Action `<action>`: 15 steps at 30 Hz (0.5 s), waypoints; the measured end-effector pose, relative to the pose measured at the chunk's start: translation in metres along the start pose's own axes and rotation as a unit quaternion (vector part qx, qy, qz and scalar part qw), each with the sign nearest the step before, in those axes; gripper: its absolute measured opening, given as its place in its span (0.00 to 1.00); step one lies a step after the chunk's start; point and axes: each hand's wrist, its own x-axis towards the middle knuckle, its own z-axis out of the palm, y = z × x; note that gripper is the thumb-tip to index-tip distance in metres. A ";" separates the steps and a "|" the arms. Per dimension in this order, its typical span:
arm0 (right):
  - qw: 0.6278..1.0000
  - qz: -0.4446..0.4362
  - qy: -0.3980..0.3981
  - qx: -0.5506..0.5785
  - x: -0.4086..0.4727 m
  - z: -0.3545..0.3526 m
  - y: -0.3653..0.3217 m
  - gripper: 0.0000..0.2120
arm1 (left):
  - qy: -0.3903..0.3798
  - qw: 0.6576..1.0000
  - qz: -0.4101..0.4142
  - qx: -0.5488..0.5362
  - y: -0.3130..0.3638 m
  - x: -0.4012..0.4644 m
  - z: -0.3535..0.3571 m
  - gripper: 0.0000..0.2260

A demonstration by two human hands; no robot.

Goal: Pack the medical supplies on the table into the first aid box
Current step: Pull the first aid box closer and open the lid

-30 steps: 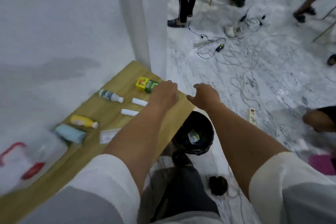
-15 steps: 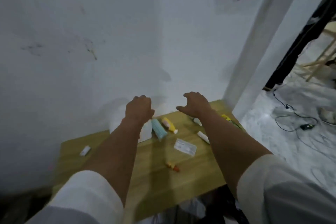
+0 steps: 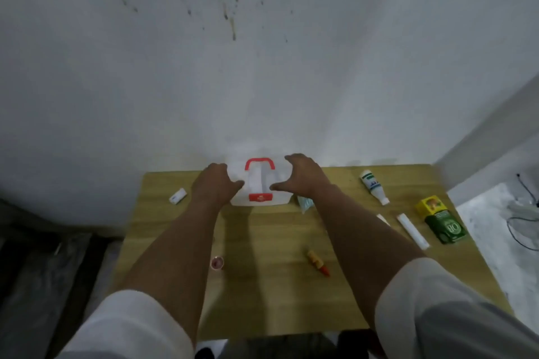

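The white first aid box [image 3: 256, 183], with a red handle and red latch, stands shut at the back of the wooden table [image 3: 262, 230] against the wall. My left hand [image 3: 217, 183] grips its left side, thumb on the lid. My right hand [image 3: 303, 176] spans its right side, fingers over the back corner. A white bottle [image 3: 373, 186], a yellow-green carton [image 3: 440, 218], two white tubes [image 3: 412, 230] and a teal packet [image 3: 304, 203] lie to the right. An orange-red tube [image 3: 318, 263] lies in front.
A small white item [image 3: 178, 196] lies left of the box, and a small round pink-red piece [image 3: 217, 263] is by my left forearm. The white wall is right behind the table. Cables [image 3: 522, 224] trail over the floor at the right.
The view swung from the floor and the table's right end to face the table squarely. Both hands moved left and came down on the sides of the first aid box.
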 end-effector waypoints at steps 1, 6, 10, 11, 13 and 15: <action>1.000 -0.008 0.009 0.000 0.004 0.009 0.004 0.51 | 0.008 0.999 -0.010 -0.034 -0.005 0.004 0.010 0.29; 0.997 -0.038 0.067 0.018 0.007 0.046 0.022 0.55 | 0.042 0.989 -0.042 -0.138 -0.014 0.014 0.051 0.39; 0.991 -0.068 0.114 0.033 0.009 0.062 0.035 0.54 | 0.083 0.985 -0.030 -0.147 -0.020 0.023 0.073 0.41; 0.989 -0.075 0.122 0.032 0.009 0.065 0.036 0.54 | 0.093 0.985 -0.025 -0.143 -0.022 0.025 0.076 0.41; 0.986 -0.088 0.136 0.032 0.009 0.069 0.039 0.55 | 0.114 0.982 -0.016 -0.148 -0.027 0.027 0.080 0.42; 0.984 -0.096 0.146 0.032 0.004 0.073 0.041 0.55 | 0.130 0.980 -0.005 -0.150 -0.030 0.027 0.084 0.42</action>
